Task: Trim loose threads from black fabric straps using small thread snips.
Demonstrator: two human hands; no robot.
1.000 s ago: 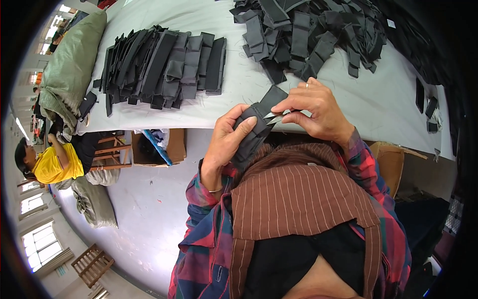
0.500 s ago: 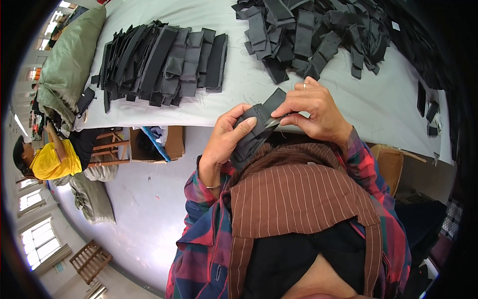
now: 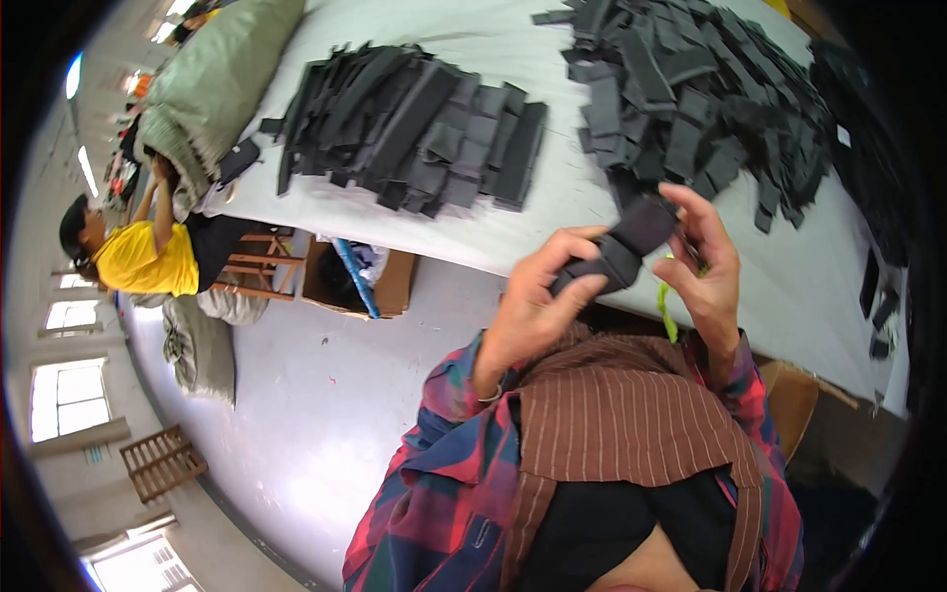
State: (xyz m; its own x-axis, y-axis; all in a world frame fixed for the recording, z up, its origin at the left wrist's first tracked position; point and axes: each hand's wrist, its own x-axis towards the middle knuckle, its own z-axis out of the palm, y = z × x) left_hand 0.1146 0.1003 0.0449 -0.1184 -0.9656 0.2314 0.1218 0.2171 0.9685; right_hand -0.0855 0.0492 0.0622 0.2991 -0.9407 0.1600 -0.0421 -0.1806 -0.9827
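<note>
My left hand (image 3: 546,296) is closed on a dark grey folded fabric strip (image 3: 639,227), thumb on top and fingers beneath. The strip is held tilted above the table's near edge, its far end reaching up to my right hand. My right hand (image 3: 705,261) curls beside that end, fingers bent round a small tool that is mostly hidden. From it a bright yellow-green band (image 3: 668,311) hangs below the palm. Whether the right fingertips also touch the strip is hard to tell.
On the white-covered table (image 3: 464,232) lie a row of dark strips (image 3: 395,128) and a loose heap of strips (image 3: 691,109). Black material (image 3: 858,148) lines the right side. A cardboard box (image 3: 395,286) stands below; a person in yellow (image 3: 148,259) is beside a large sack (image 3: 222,79) at left.
My view has swung, so the table's contents sit farther right. The strip has been turned with its end up. My right hand has drawn its metal tool off the strip's middle; the yellow-green band now shows.
</note>
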